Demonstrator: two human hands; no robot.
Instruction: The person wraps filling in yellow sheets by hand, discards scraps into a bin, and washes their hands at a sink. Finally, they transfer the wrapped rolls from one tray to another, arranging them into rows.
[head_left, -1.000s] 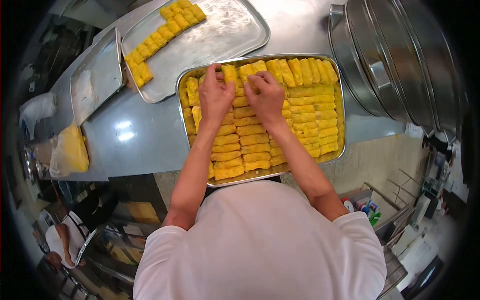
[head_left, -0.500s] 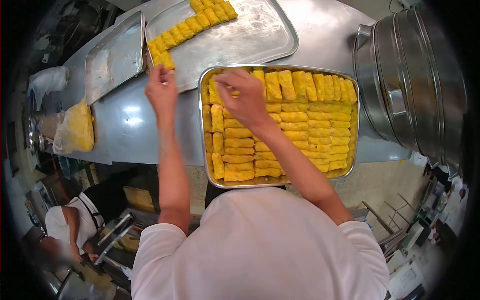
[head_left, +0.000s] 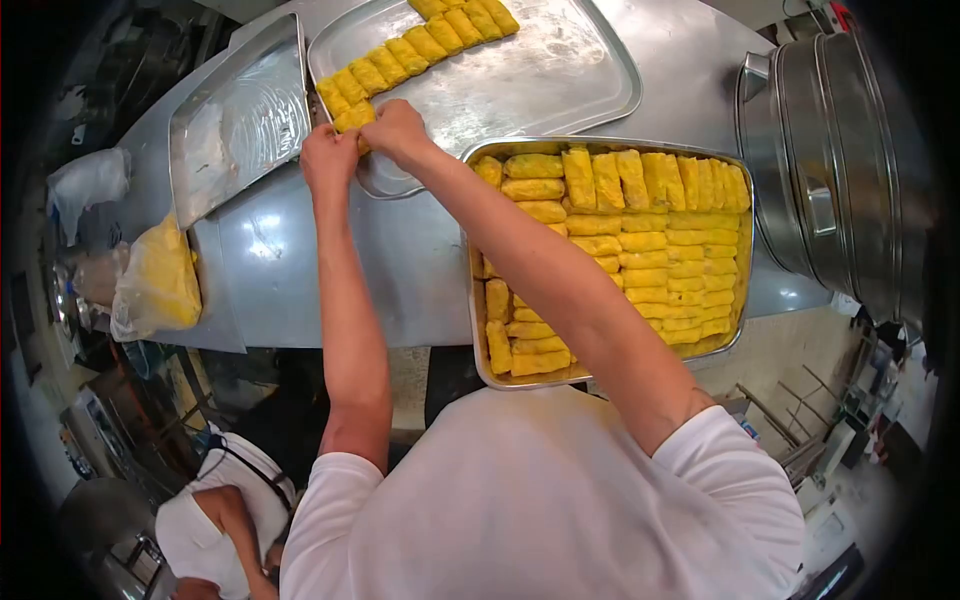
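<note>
My left hand (head_left: 330, 157) and my right hand (head_left: 396, 132) meet at the near left corner of a flat metal tray (head_left: 500, 95). Their fingers are closed around a yellow roll (head_left: 363, 147), which is mostly hidden by them. Beyond the fingertips, rows of similar yellow wrapped rolls (head_left: 405, 55) lie side by side on that tray. Closer to my body stands a deep rectangular pan (head_left: 478, 375), packed with more yellow rolls (head_left: 645, 240) in several columns. My right forearm crosses over the pan's left part and hides some of them.
An oily metal tray (head_left: 240, 125) lies tilted at the left. Near it are a plastic bag with yellow contents (head_left: 165, 280) and a clear bag (head_left: 90, 185). Large stacked metal steamers (head_left: 830, 160) stand at the right. A co-worker in white (head_left: 220, 520) is at lower left.
My right hand has moved left from above the deep pan to join my left hand at the flat tray. The view has shifted, and the co-worker has come closer.
</note>
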